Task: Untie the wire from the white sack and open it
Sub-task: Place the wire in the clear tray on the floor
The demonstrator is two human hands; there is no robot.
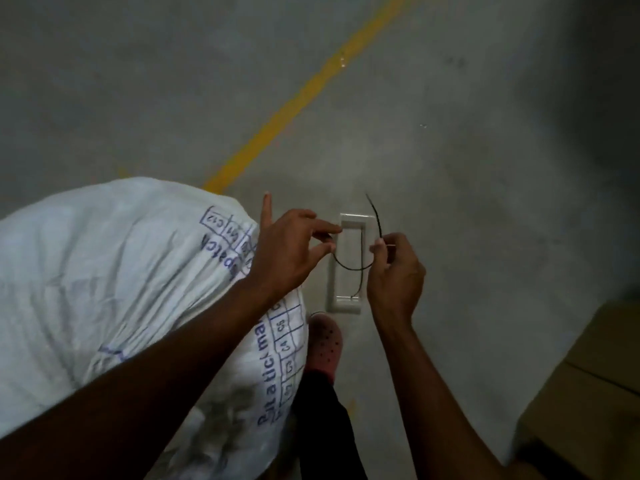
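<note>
Right now you're holding the wire (349, 266) in both hands, clear of the white sack (114, 271). Your left hand (291, 251) is pinching one end between thumb and forefinger, grip pressed together on it, index finger sticking up. Your right hand (394, 271) is pinching the other part, fingers curled tight around it, and the free end is curving up past your knuckles. The wire is sagging in a loop between the two hands, in front of a white rectangular tray (348, 265) lying on the floor (450, 150).

The sack is sitting to your left, bulging, blue print and a grid of boxes facing you, left forearm crossing over it. Its mouth is hidden behind your left hand, probably still gathered, hard to say with the blur.

A yellow line (304, 95) is running diagonally across the concrete. Your pink perforated shoe (323, 344) is showing beside the sack. A cardboard box (588, 375) is sitting at lower right.
</note>
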